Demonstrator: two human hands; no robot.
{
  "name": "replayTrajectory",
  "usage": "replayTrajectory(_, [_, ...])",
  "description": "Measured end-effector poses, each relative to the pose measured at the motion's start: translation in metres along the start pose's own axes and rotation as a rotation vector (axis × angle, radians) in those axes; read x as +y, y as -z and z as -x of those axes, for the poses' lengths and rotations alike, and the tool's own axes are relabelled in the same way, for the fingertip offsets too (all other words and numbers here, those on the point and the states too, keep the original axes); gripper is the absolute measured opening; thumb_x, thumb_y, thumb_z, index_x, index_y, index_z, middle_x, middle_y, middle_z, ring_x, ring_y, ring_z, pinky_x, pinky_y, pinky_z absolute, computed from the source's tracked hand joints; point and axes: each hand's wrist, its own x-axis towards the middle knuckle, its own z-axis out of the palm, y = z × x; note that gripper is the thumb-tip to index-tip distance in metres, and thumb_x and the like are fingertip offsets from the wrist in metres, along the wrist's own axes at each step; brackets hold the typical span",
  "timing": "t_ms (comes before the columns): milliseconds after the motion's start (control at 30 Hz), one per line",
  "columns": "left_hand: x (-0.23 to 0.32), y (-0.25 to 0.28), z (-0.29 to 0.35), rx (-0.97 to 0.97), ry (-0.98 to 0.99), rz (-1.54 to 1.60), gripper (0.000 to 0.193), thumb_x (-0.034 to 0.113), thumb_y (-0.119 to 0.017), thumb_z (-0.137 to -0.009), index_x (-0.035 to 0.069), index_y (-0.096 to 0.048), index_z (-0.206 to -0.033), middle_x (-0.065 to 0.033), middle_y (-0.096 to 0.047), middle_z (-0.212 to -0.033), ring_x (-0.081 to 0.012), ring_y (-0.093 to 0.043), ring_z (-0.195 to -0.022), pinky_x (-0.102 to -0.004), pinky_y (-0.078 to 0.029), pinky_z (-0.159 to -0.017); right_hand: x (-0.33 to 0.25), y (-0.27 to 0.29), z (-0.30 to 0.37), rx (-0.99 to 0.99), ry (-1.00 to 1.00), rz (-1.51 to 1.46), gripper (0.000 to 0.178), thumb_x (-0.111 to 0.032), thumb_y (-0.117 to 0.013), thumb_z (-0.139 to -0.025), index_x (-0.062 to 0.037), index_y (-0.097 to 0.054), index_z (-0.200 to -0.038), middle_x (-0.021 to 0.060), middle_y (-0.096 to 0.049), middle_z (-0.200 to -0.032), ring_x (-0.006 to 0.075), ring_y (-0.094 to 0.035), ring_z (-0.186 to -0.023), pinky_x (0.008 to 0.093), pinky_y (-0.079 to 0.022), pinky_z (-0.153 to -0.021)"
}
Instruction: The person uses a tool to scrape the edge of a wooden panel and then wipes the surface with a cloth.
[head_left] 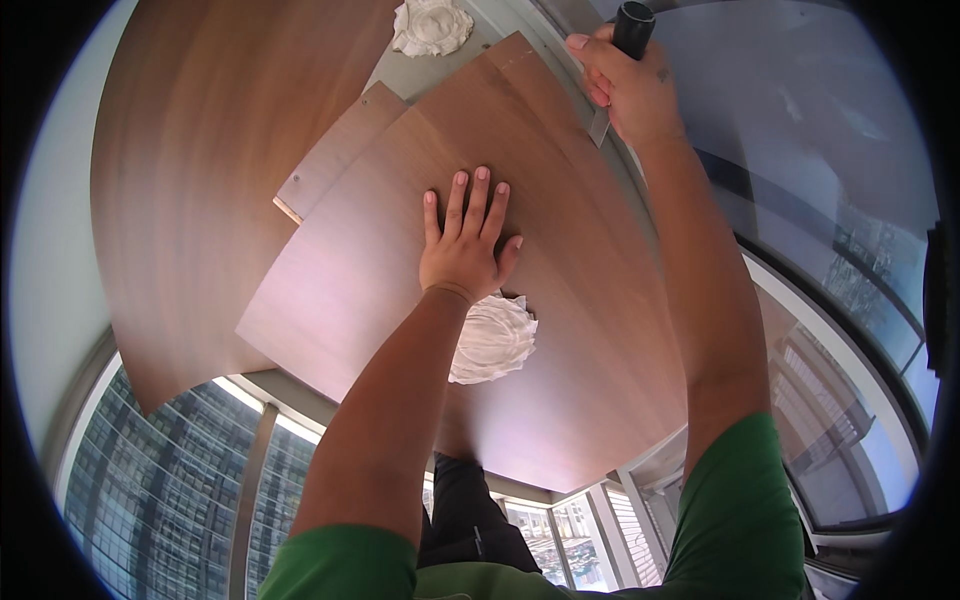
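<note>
My left hand (467, 240) lies flat on a large brown wood-grain panel (590, 330), its fingers spread. By the wrist, partly covered by my forearm, a round white flower-like ornament (497, 340) sits on that panel. My right hand (640, 95) is closed around a tool with a thick black handle (633, 30). Below the fist its flat metal blade (600, 127) points down beside the panel's right edge; whether it touches the panel I cannot tell. A smaller wood piece (340, 150) with screws or holes along its edge shows at the panel's upper left.
Another wood-grain panel (190, 200) spreads across the left side. A second white ornament (432, 27) is at the top on a pale surface. Glass windows (170, 480) surround the lower edge, and a dark glass pane (820, 110) stands close to my right arm.
</note>
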Motion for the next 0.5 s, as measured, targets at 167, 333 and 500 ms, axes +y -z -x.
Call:
replayTrajectory(167, [0.009, -0.001, -0.002, -0.01, -0.03, 0.016, 0.07, 0.052, -0.045, -0.096, 0.021, -0.028, -0.156, -0.0067, -0.016, -0.166, -0.0299, -0.014, -0.153, -0.0609, -0.008, -0.12, 0.016, -0.006, -0.013, 0.117, -0.027, 0.056, 0.033, -0.014, -0.074, -0.082, -0.0097, -0.05, -0.06, -0.0032, -0.041, -0.053, 0.0084, -0.036, -0.046, 0.0258, -0.029, -0.045])
replayTrajectory(333, [-0.001, -0.001, 0.0, -0.003, 0.003, 0.005, 0.07, 0.052, -0.046, -0.096, 0.021, -0.029, -0.156, -0.0069, -0.016, -0.166, -0.0298, -0.014, -0.153, -0.0609, -0.009, -0.12, -0.001, -0.003, -0.009, -0.022, 0.02, -0.038, 0.034, -0.015, -0.075, -0.081, -0.0104, -0.048, -0.06, -0.0033, -0.042, -0.054, 0.0079, -0.036, -0.046, 0.0258, -0.029, -0.045])
replayTrajectory(500, [0.005, 0.001, -0.004, -0.003, -0.015, 0.023, 0.07, 0.052, -0.047, -0.095, 0.021, -0.03, -0.156, -0.0073, -0.017, -0.166, -0.03, -0.015, -0.153, -0.061, -0.009, -0.12, 0.02, -0.016, -0.023, 0.107, -0.024, 0.035, 0.023, -0.016, -0.078, -0.077, -0.0069, -0.058, -0.069, -0.004, -0.043, -0.055, 0.0066, -0.037, -0.046, 0.0263, -0.029, -0.044])
